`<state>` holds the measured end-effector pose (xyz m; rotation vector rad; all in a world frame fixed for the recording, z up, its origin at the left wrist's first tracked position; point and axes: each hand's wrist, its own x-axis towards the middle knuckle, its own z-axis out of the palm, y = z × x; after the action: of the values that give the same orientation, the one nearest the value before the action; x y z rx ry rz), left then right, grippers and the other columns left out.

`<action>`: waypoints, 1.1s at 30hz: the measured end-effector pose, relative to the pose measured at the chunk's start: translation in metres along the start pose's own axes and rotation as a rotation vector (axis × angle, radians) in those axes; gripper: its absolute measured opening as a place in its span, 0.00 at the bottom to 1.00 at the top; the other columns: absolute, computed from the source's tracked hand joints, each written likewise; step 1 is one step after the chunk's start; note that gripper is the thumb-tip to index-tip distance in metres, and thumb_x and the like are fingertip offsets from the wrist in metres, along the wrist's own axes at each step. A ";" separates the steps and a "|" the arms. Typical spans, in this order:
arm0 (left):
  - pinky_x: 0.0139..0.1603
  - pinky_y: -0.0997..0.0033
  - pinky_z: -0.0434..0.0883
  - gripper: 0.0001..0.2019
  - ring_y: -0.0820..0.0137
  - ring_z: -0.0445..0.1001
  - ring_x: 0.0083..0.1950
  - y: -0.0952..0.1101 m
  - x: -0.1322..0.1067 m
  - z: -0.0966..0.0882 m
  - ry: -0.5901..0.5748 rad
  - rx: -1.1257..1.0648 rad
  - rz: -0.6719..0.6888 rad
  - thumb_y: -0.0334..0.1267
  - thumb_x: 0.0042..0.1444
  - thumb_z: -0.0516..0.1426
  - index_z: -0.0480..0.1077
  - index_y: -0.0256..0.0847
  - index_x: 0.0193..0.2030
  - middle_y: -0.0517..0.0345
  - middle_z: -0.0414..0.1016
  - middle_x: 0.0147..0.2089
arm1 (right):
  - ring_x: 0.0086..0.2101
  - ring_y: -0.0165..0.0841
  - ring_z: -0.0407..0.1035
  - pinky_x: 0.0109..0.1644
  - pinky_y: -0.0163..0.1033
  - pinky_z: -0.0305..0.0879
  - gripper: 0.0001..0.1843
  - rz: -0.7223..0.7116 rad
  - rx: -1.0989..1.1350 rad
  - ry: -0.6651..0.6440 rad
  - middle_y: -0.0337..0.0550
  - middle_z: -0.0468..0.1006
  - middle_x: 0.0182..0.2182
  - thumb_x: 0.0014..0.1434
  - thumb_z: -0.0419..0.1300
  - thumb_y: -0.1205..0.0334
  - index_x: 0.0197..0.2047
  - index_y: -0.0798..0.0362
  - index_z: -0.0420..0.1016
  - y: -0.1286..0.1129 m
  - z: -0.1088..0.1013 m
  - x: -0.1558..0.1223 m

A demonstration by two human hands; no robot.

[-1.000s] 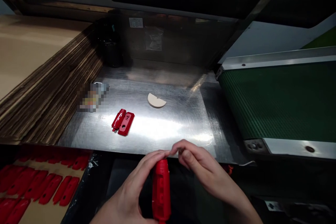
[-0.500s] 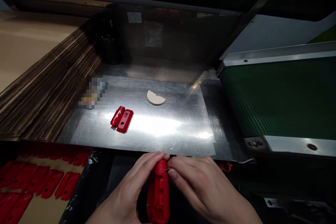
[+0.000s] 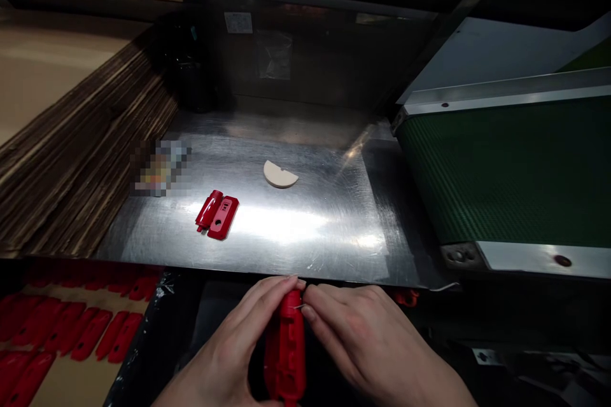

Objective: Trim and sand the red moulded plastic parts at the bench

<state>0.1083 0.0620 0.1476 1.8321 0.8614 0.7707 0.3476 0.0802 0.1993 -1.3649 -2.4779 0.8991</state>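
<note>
Head view, looking down past the near edge of a steel table (image 3: 310, 229). The left hand (image 3: 224, 359) has its grip closed round a red casing (image 3: 286, 350). It holds the casing upright below the table edge and close to the body, so the casing's top end faces the right hand (image 3: 372, 343). The right hand's grip is pinched at that top end on a thin pale sliver (image 3: 298, 307), and its fingertips touch the left hand's. This looks like a steadying hold, with one hand fixing the part and the other working finely at its tip.

On the table lie two red shells (image 3: 217, 215), side by side and touching, and well apart from them a beige half-disc (image 3: 279, 174). A cardboard stack (image 3: 81, 159) flanks the left and a green belt (image 3: 506, 172) the right. More red shells (image 3: 62, 337) lie in rows at lower left.

The sliver is too small to identify. The casing's lower end and both wrists are cut off by the frame. A patch (image 3: 160, 168) on the table is blurred, and the space under the table is dark.
</note>
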 end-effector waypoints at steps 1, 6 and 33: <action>0.74 0.53 0.72 0.61 0.47 0.69 0.76 0.000 0.000 -0.001 0.002 0.002 0.014 0.45 0.48 0.78 0.47 0.65 0.82 0.52 0.67 0.78 | 0.26 0.32 0.72 0.29 0.43 0.55 0.17 0.003 0.000 -0.013 0.38 0.82 0.34 0.79 0.46 0.57 0.44 0.49 0.74 -0.001 0.000 0.000; 0.74 0.53 0.72 0.61 0.46 0.70 0.75 -0.002 0.001 -0.004 -0.019 0.041 0.082 0.45 0.50 0.77 0.45 0.62 0.82 0.49 0.69 0.77 | 0.27 0.33 0.75 0.31 0.43 0.59 0.16 0.032 0.036 -0.072 0.36 0.82 0.33 0.79 0.46 0.56 0.42 0.48 0.72 -0.004 -0.006 -0.002; 0.77 0.48 0.69 0.57 0.47 0.66 0.77 -0.013 0.002 -0.008 -0.087 0.212 0.112 0.38 0.56 0.72 0.41 0.54 0.83 0.43 0.65 0.77 | 0.29 0.29 0.61 0.32 0.34 0.59 0.16 0.185 0.832 0.228 0.32 0.67 0.30 0.72 0.62 0.46 0.38 0.47 0.70 0.015 0.022 -0.006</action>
<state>0.0998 0.0717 0.1394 2.1003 0.8151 0.6840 0.3523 0.0719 0.1738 -1.2754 -1.5186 1.4801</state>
